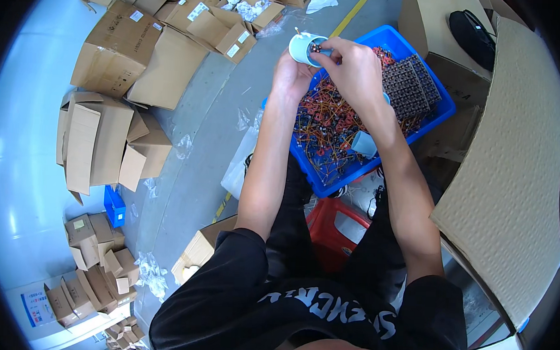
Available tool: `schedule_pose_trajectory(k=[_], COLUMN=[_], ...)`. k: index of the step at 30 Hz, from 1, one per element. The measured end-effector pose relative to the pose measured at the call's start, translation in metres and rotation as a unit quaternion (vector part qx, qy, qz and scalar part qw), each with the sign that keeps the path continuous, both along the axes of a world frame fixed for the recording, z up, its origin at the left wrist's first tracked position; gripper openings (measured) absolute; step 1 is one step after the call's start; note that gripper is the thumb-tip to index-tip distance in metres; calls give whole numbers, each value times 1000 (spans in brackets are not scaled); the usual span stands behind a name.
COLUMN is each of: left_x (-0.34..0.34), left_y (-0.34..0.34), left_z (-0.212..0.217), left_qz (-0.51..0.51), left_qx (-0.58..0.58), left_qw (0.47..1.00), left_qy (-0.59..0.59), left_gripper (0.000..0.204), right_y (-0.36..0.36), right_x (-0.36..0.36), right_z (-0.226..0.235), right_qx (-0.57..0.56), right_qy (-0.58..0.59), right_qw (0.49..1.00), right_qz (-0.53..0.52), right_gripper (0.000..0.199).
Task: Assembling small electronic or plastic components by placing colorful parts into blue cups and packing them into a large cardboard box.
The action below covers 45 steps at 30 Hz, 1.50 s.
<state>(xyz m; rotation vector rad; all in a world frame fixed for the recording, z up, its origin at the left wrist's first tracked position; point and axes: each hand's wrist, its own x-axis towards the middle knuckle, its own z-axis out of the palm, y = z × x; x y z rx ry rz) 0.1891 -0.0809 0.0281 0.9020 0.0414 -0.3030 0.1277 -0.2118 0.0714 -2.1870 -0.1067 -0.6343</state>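
A light blue cup (296, 51) is tilted in my left hand (289, 80), its mouth turned toward the right. My right hand (356, 68) reaches to that mouth, thumb and fingers pinched on a small dark, shiny part (315, 48); its exact kind is too small to tell. Below both hands stands a blue plastic tray (447, 106). Inside it lies a tangle of red, orange and black wired parts (327, 117). Dark gridded blocks of small parts (406, 83) fill its right side. A second light blue cup (364, 144) lies among the wires, partly behind my right forearm.
A red plastic stool (328, 225) is between my legs. Large cardboard (508, 161) stands close on my right, with a black case (472, 38) on a box beyond. Cardboard boxes (119, 46) line the left wall. Plastic scraps (151, 273) and a small blue bin (114, 205) are on the floor.
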Motion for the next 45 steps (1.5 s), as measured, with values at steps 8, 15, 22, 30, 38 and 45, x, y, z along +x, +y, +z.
schedule_pose_trajectory(k=[8,15,22,30,38,45], left_x=[-4,-8,-8,2,1,-5], left_y=[-5,-12,-14,-6,-7,-12], left_z=[7,8,2,-4,-2,-6], left_qz=[-44,-34,-31,1,-27,-13], left_qx=[-16,2,-29,-70,-31,-73], left_qw=[998,997,999,998,999,997], left_qy=[-49,-70,-30,-7,-24,7], left_gripper=[39,46,39,39,40,39], right_y=[1,0,0,-10,-8,0], right_x=[3,1,0,3,1,2], right_z=[-4,0,-4,-2,-2,-7], right_qx=[11,39,26,41,23,12], right_qy=[-8,13,28,9,-6,-30], right_qw=[1000,999,999,998,999,999], right_qz=[-19,-15,-18,52,33,19], right_gripper=[20,20,20,22,20,17])
